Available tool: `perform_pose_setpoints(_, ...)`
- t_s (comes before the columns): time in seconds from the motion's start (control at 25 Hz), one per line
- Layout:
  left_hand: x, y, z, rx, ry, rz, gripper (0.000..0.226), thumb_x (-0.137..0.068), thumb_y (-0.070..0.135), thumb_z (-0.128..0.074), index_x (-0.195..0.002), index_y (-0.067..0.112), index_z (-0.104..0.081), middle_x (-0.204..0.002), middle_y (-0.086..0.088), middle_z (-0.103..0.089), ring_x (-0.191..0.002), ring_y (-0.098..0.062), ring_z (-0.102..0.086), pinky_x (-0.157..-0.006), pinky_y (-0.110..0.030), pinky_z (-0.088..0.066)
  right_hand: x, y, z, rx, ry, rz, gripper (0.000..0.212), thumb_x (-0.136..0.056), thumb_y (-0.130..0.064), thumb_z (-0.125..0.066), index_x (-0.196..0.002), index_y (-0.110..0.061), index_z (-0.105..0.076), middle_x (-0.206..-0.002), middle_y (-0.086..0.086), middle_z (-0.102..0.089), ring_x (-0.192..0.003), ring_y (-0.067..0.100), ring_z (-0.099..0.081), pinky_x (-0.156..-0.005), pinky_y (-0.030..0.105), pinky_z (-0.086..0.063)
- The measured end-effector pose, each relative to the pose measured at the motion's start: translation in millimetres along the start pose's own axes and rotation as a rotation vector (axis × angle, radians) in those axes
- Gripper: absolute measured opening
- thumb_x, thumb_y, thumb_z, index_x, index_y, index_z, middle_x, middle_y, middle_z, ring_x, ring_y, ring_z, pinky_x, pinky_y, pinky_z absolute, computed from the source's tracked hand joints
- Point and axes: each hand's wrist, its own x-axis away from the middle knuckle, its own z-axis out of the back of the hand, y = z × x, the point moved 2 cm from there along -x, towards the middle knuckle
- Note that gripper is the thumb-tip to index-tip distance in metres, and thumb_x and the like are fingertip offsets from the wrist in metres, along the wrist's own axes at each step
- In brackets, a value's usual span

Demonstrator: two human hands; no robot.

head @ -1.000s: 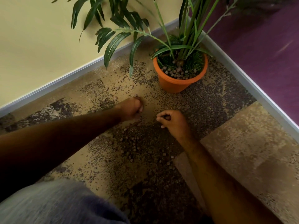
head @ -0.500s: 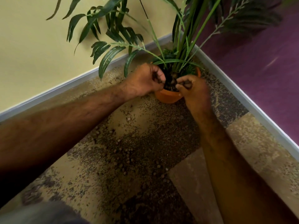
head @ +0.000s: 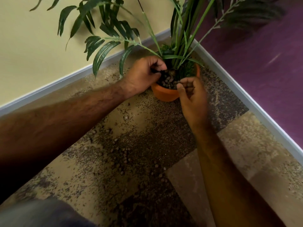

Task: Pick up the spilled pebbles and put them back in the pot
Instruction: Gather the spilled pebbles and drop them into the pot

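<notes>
Hovering over pot [head: 165,95] | L hand [head: 144,74] curled, contents unclear | R hand [head: 193,95] fingers loosely apart

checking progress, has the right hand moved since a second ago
Yes. The right hand went from the carpet among spilled pebbles up to the orange pot rim.

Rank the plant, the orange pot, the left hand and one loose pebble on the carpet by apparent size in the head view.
1. plant
2. orange pot and left hand: alike, and the hands hide part of the pot, so unranked
3. pebble
</notes>
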Motion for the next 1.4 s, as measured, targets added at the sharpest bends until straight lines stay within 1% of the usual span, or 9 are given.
perform_pose_setpoints(0.32, 74, -39, 3, 0.042, -0.123, 0.047, 0.024, -0.090, 0.005, -0.065, -0.107, 0.021, -0.066, -0.105, 0.007, -0.066, -0.095, -0.007, -0.065, -0.083, -0.015, -0.052, 72, 65, -33, 0.061, -0.356, -0.302, 0.008, -0.096, -0.034, -0.063, -0.101, -0.027, -0.062, -0.086, -0.012, -0.062, -0.075, -0.002, -0.059, -0.065, 0.018, -0.046)
perform_pose_setpoints(0.44, 112, -66, 7, -0.079, -0.194, 0.103, 0.014, -0.093, 0.021, -0.060, -0.104, 0.029, -0.064, -0.103, 0.017, -0.060, -0.092, -0.002, -0.062, -0.076, -0.011, -0.048, 96, 78, -49, 0.167, -0.595, -0.364, 0.010, -0.097, -0.022, -0.063, -0.105, -0.018, -0.066, -0.097, -0.004, -0.065, -0.084, 0.003, -0.061, -0.072, 0.027, -0.049)
perform_pose_setpoints(0.56, 155, -100, 13, -0.249, -0.240, 0.164, 0.009, -0.096, 0.026, -0.057, -0.103, 0.031, -0.060, -0.103, 0.020, -0.057, -0.092, 0.003, -0.059, -0.075, -0.019, -0.052, 121, 69, -75, 0.188, -0.773, -0.361, 0.020, -0.097, -0.014, -0.062, -0.117, -0.013, -0.067, -0.114, 0.004, -0.062, -0.098, 0.016, -0.063, -0.085, 0.033, -0.056)
perform_pose_setpoints(0.64, 183, -115, 15, -0.297, -0.283, 0.217, 0.010, -0.097, 0.036, -0.055, -0.102, 0.043, -0.052, -0.099, 0.027, -0.054, -0.087, 0.010, -0.058, -0.064, -0.011, -0.048, 136, 56, -96, 0.223, -0.860, -0.298, 0.026, -0.097, -0.014, -0.063, -0.123, -0.013, -0.065, -0.118, 0.005, -0.059, -0.099, 0.015, -0.062, -0.089, 0.033, -0.055)
perform_pose_setpoints(0.72, 206, -128, 13, -0.322, -0.310, 0.297, 0.015, -0.096, 0.043, -0.055, -0.103, 0.052, -0.046, -0.097, 0.030, -0.051, -0.085, 0.006, -0.059, -0.060, -0.008, -0.042, 149, 44, -113, 0.246, -0.883, -0.232, 0.031, -0.095, -0.016, -0.065, -0.126, -0.015, -0.065, -0.120, 0.002, -0.058, -0.099, 0.013, -0.061, -0.088, 0.030, -0.054)
perform_pose_setpoints(0.92, 239, -144, -4, -0.392, -0.372, 0.356, 0.041, -0.092, 0.033, -0.066, -0.131, 0.030, -0.055, -0.120, 0.016, -0.048, -0.093, 0.002, -0.052, -0.073, -0.011, -0.045, 162, 29, -136, 0.338, -0.994, -0.151, 0.043, -0.093, -0.023, -0.069, -0.134, -0.018, -0.059, -0.146, 0.007, -0.045, -0.135, 0.025, -0.043, -0.108, 0.040, -0.043)
perform_pose_setpoints(1.04, 243, -139, -13, -0.445, -0.415, 0.287, 0.056, -0.087, 0.034, -0.073, -0.138, 0.021, -0.055, -0.124, 0.002, -0.053, -0.106, -0.010, -0.052, -0.083, -0.019, -0.045, 173, 17, -145, 0.451, -1.027, 0.037, 0.040, -0.091, -0.019, -0.070, -0.130, -0.018, -0.060, -0.136, 0.004, -0.047, -0.127, 0.025, -0.044, -0.101, 0.037, -0.047)
perform_pose_setpoints(1.2, 240, -129, -15, -0.445, -0.430, 0.144, 0.047, -0.085, 0.020, -0.078, -0.129, 0.011, -0.064, -0.118, -0.005, -0.059, -0.105, -0.018, -0.059, -0.085, -0.033, -0.055, 179, 9, -145, 0.495, -0.990, 0.086, 0.030, -0.094, -0.012, -0.062, -0.124, -0.017, -0.060, -0.129, 0.005, -0.048, -0.118, 0.025, -0.047, -0.093, 0.036, -0.048)
perform_pose_setpoints(1.4, 237, -127, -17, -0.437, -0.452, 0.145, 0.028, -0.085, 0.015, -0.077, -0.113, 0.013, -0.071, -0.112, -0.002, -0.060, -0.097, -0.016, -0.062, -0.077, -0.030, -0.056, 174, 5, -143, 0.535, -0.932, -0.013, 0.026, -0.093, -0.003, -0.058, -0.116, -0.015, -0.059, -0.125, 0.006, -0.051, -0.113, 0.028, -0.049, -0.084, 0.032, -0.043)
